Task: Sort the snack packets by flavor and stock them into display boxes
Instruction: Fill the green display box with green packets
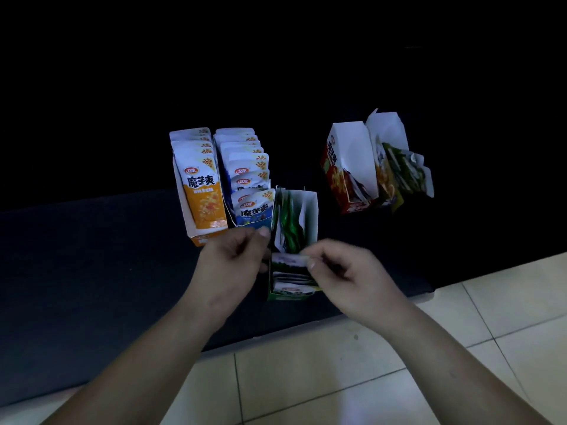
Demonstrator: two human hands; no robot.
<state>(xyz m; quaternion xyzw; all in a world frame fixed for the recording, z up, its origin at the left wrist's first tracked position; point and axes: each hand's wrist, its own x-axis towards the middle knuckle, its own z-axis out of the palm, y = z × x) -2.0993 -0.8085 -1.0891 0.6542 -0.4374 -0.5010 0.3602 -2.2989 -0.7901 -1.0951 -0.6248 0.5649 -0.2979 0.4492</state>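
Right hand (pixel 340 271) pinches a green packet (pixel 288 261) in the green display box (pixel 310 216), left hand (pixel 233 259) curls round its left wall (fingertips blurred), orange box (pixel 201 239) and blue box (pixel 254 221) at eleven o'clock, red box (pixel 329 167) at two.

The front orange packet (pixel 204 191) carries a red oval logo reading 卫龙, with the large black name 魔芋爽 beneath it and a "20%" badge at its upper right. The front blue packet (pixel 253 210) shows the same 卫龙 logo, 魔芋爽 and "20%". The red box (pixel 333 167) has 魔芋爽 running down its side. Print on the green packet (pixel 290 262) is too blurred to read.
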